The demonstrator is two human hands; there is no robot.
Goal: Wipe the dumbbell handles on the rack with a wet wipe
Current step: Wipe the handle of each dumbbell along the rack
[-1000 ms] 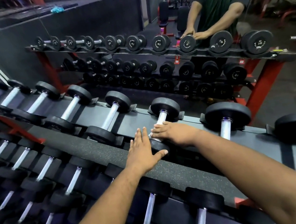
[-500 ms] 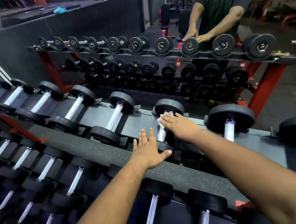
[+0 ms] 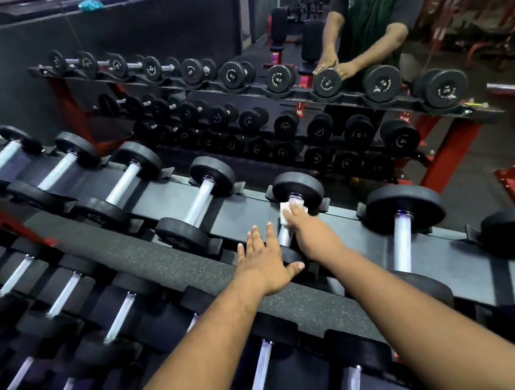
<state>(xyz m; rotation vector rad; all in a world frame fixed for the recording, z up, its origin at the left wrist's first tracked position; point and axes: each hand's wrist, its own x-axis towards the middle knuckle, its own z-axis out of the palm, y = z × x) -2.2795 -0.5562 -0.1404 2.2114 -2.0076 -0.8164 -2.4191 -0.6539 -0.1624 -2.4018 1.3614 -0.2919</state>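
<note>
White wet wipe (image 3: 286, 211) gripped on dumbbell handle (image 3: 284, 235) by right hand (image 3: 309, 230); left hand (image 3: 265, 262) flat.

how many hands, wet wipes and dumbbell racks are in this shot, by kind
hands: 4 (left hand, right hand, other person's hands)
wet wipe: 1
dumbbell racks: 2 (near rack, far rack)
total: 7
</note>
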